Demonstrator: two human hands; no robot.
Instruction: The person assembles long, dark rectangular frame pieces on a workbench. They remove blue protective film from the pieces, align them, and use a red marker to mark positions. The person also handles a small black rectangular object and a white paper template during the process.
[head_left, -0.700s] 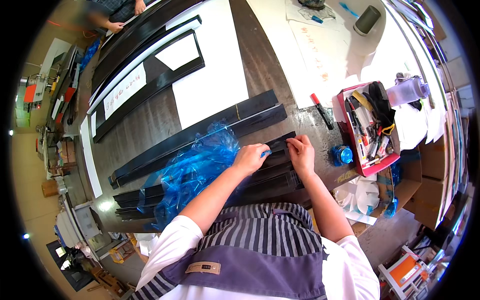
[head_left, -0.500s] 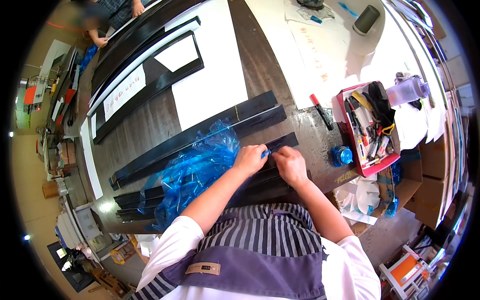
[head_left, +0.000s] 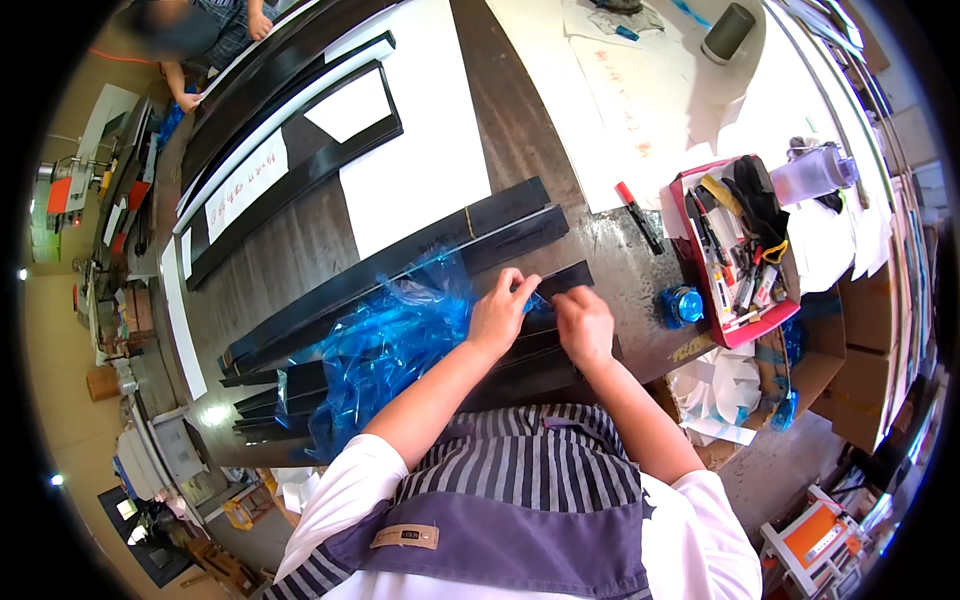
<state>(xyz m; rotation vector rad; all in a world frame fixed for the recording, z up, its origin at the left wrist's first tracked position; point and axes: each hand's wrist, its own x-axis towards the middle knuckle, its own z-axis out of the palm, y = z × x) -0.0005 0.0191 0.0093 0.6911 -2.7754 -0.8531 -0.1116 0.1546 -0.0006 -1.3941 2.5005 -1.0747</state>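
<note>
My left hand (head_left: 497, 315) is closed in a pinch, thumb against forefinger, on a bit of blue plastic film. To its right, my right hand (head_left: 583, 322) has curled fingers, slightly blurred, by the end of a black strip (head_left: 572, 275); what they grip is hidden. A crumpled heap of transparent blue plastic film (head_left: 385, 335) lies left of my left hand, over several dark strips. Beyond it, a pair of long black strips (head_left: 510, 210) lies slantwise, with a thin band around them.
A red-rimmed box (head_left: 765, 330) of pens and tools stands on the right, beside a blue tape roll (head_left: 683, 307) and a red-capped marker (head_left: 640, 217). White sheets (head_left: 415, 185) and black frame pieces (head_left: 300, 185) cover the far left. Another person's hand (head_left: 188, 101) rests at the table's far edge.
My left fingers have lifted slightly and show the pinch more openly. My right hand has shifted a little. The blue film heap has sunk and spread lower.
</note>
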